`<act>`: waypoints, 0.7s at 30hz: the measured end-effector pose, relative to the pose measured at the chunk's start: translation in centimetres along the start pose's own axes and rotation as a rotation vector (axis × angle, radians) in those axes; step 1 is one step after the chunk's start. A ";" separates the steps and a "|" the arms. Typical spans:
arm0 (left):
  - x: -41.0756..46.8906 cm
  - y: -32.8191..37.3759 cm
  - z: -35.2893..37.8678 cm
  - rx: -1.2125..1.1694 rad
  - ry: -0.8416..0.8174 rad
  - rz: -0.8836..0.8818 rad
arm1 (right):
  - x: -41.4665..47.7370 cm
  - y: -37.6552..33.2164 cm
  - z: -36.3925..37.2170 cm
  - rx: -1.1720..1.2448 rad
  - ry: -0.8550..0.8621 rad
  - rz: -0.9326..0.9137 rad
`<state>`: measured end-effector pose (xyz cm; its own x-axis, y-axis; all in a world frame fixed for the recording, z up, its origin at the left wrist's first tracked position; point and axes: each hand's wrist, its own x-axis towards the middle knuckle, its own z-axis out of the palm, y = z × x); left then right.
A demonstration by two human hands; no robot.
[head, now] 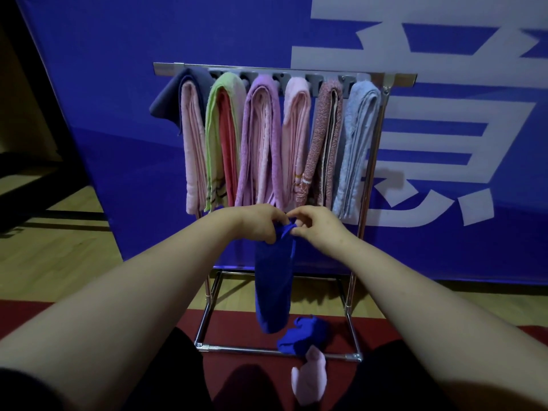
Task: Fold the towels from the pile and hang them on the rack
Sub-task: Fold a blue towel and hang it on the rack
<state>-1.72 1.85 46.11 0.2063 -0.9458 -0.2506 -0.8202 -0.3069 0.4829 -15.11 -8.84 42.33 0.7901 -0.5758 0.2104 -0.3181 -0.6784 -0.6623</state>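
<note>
Folding a long dark-blue cloth towel [274,280] in front of the chrome towel rack [284,69]

The left hand [261,222] and right hand [317,223] are pinching its top edge together. It is hanging doubled, so lifting it onto the rail is likely coming next (six bundles are crowding it). A crumpled blue towel [302,336] and a pale pink towel [310,378] are lying on the red floor mat [29,315], a blue printed banner [118,84] standing behind.
</note>
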 end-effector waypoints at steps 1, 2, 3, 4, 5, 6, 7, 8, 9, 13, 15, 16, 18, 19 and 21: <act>0.0 0.1 0.0 0.028 -0.011 0.010 | 0.0 0.0 0.0 -0.037 -0.004 -0.010; 0.0 0.2 0.0 0.057 -0.017 0.019 | 0.0 0.1 -0.1 -0.064 -0.015 -0.019; 0.0 0.2 0.1 0.084 -0.016 0.027 | -0.1 0.1 -0.1 -0.071 -0.028 -0.026; 0.1 0.1 0.1 0.107 -0.007 0.036 | -0.2 0.2 -0.2 -0.054 -0.040 -0.027; 0.1 0.1 0.2 0.129 0.005 0.045 | -0.4 0.1 -0.2 -0.027 -0.049 -0.024; 0.2 0.1 0.2 0.151 0.019 0.058 | -0.5 0.1 -0.2 -0.001 -0.048 -0.016; 0.2 0.1 0.3 0.170 0.030 0.070 | -0.5 0.2 -0.1 0.022 -0.042 -0.004; 0.2 0.1 0.4 0.181 0.039 0.083 | -0.5 0.3 0.0 0.048 -0.032 0.011; 0.2 0.0 0.4 0.187 0.043 0.096 | -0.6 0.3 0.1 0.073 -0.024 0.022; 0.3 -0.3 0.5 0.180 0.033 0.113 | -0.7 0.2 0.3 0.137 -0.028 0.067; 0.3 -0.6 0.6 0.151 0.014 0.112 | -0.8 0.1 0.3 0.144 -0.040 0.077; 0.3 -0.7 0.7 0.137 0.007 0.115 | -0.8 0.2 0.3 0.136 -0.046 0.078; 0.3 -0.8 0.9 0.131 0.014 0.127 | -0.8 0.2 0.3 0.108 -0.062 0.084; 0.3 -0.9 1.0 0.134 0.022 0.135 | -0.8 0.3 0.3 0.097 -0.067 0.090; 0.4 -1.0 1.2 0.155 0.041 0.153 | -0.8 0.3 0.3 0.089 -0.063 0.101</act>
<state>-1.50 1.92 44.52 0.0920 -0.9846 -0.1484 -0.9151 -0.1424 0.3773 -15.66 -8.46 41.74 0.7889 -0.6070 0.0956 -0.3519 -0.5738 -0.7396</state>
